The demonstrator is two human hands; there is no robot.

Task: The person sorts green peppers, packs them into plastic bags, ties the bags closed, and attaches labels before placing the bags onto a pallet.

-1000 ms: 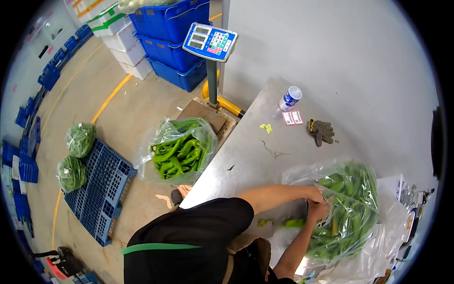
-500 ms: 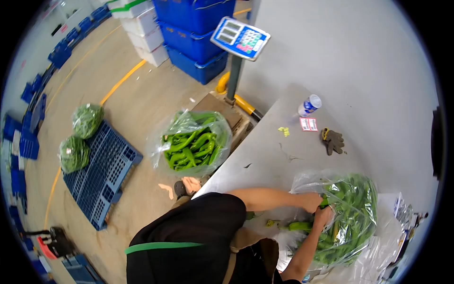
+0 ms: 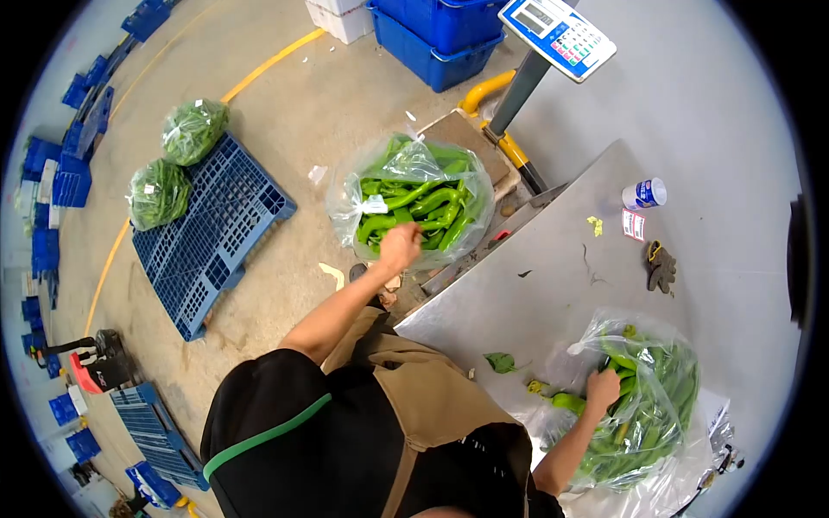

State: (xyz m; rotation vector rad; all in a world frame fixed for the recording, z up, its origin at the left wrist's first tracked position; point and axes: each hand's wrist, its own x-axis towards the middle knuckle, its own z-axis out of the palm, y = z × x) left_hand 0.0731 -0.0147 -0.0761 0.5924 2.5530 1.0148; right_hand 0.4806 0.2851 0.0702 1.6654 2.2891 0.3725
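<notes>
Peppers [image 3: 436,207], long and green, two lots in clear plastic; first lot in an open bag [image 3: 345,197], left of the metal table [image 3: 553,268] and near the scale [image 3: 561,39], whether on its platform [image 3: 458,142] or just beside it unclear to me; second lot in a crumpled bag [image 3: 652,423] on the table's near right; one left hand [image 3: 401,248] over the first lot's near edge, fingers curled, any pepper in its grasp not discernible; one right hand [image 3: 603,388] curled at the second bag's mouth, pepper or film within it uncertain; one glove [image 3: 661,268], unworn, at the table's far right; one can [image 3: 645,194] farther off; step in hand, by my judgement, handling peppers at both bags at once; any next move seemed to call for left fingers clear of the loose rim, right hand steadying the film.
</notes>
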